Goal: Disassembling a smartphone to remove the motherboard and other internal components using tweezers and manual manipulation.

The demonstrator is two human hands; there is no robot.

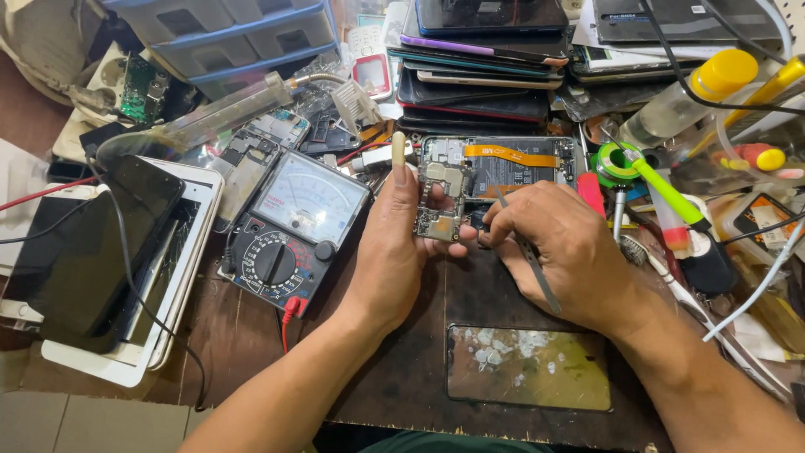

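head view: left hand (394, 243) pinching circuit board (440, 201), right hand (562, 243) closed on tweezers (524, 247); best kept steady, tips light, above desk (402, 361).

**What I can't make out around the opened phone**

From my seat, the opened phone (503, 165) is my landmark. Its lower left corner is covered by the circuit board (440, 201) and the fingers of the left hand (390, 243). The tweezers (528, 252) run under the right hand (558, 243), so I cannot tell where their tips sit below the phone. Behind it, the stack of phones (482, 63) is cut off by the top edge. Right of it, the yellow-capped bottle (688, 96) is partly blocked by cables. The components on the board are too small to read.
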